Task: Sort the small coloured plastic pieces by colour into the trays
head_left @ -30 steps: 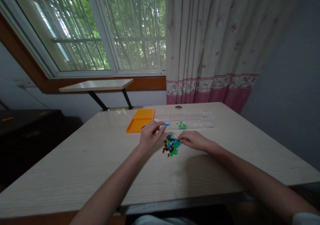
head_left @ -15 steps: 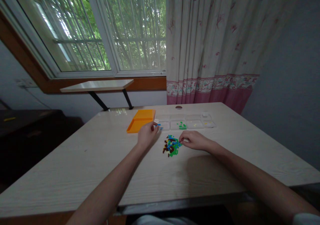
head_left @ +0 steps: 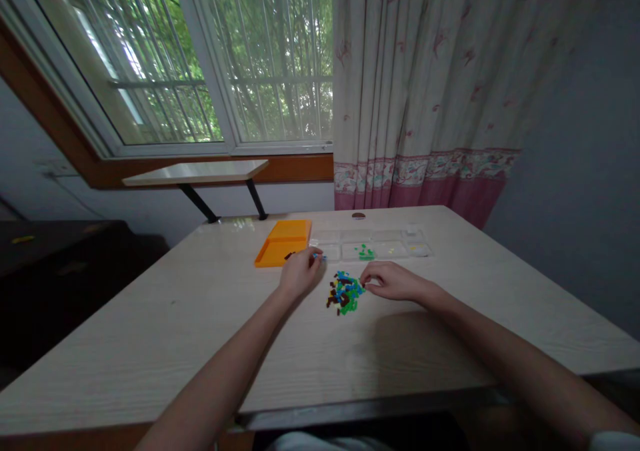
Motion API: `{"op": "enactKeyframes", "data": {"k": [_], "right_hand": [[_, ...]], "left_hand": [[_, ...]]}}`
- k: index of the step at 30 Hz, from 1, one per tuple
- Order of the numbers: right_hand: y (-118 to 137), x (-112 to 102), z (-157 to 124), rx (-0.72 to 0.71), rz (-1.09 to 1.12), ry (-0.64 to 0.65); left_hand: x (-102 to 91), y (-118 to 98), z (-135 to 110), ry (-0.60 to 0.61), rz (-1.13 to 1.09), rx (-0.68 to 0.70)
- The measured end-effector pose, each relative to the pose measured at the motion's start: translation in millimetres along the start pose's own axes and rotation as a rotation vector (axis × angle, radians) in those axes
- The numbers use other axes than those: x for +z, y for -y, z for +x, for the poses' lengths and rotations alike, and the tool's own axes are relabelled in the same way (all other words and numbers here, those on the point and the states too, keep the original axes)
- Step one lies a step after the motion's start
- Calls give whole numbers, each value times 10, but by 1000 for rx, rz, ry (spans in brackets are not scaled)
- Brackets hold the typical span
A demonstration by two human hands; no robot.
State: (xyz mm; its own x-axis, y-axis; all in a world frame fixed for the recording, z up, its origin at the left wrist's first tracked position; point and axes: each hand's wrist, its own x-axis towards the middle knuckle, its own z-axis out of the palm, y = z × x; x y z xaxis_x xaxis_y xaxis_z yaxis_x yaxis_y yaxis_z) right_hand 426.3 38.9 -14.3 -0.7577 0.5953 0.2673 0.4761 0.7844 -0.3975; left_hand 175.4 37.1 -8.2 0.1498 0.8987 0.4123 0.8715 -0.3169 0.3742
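My left hand [head_left: 300, 272] is over the left end of a clear plastic tray with compartments [head_left: 385, 259], thumb and fingers pinched together. Small blue pieces [head_left: 321, 257] show by its fingertips; whether one is held I cannot make out. My right hand [head_left: 393, 281] pinches at the right edge of a loose pile of tiny bricks [head_left: 345, 293] in blue, green, brown and yellow. A dark speck shows at its fingertips, too small to name. Green pieces [head_left: 365, 252] lie in one tray compartment, and a few yellow pieces [head_left: 391, 251] lie farther right.
An orange open case [head_left: 273, 255] lies left of the clear tray, with brown pieces [head_left: 289, 255] at its right side. A raised shelf [head_left: 200, 171] on black legs stands at the table's [head_left: 200, 331] back left. A dark round spot [head_left: 359, 215] is near the back edge.
My left hand has shifted slightly right over the tray, and brown pieces now show beside it at the orange case. My right hand stays at the pile with only small finger movement.
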Motion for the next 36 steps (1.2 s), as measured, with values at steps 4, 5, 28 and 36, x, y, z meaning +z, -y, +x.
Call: {"op": "enactKeyframes", "data": {"k": [4,5,28,36], "right_hand": [[-5,6,-1,35,-9,-15],[-8,11,0,41,-10,-13],[146,131,129,402,955,-140],[155,169,140,426,1064,-108]], "left_hand": [[5,-179,-83,137,4,255],[9,-226,-103,153,-3,298],[-9,-425,-233,62,-36,536],[-12,-435,-236,47,-43,566]]}}
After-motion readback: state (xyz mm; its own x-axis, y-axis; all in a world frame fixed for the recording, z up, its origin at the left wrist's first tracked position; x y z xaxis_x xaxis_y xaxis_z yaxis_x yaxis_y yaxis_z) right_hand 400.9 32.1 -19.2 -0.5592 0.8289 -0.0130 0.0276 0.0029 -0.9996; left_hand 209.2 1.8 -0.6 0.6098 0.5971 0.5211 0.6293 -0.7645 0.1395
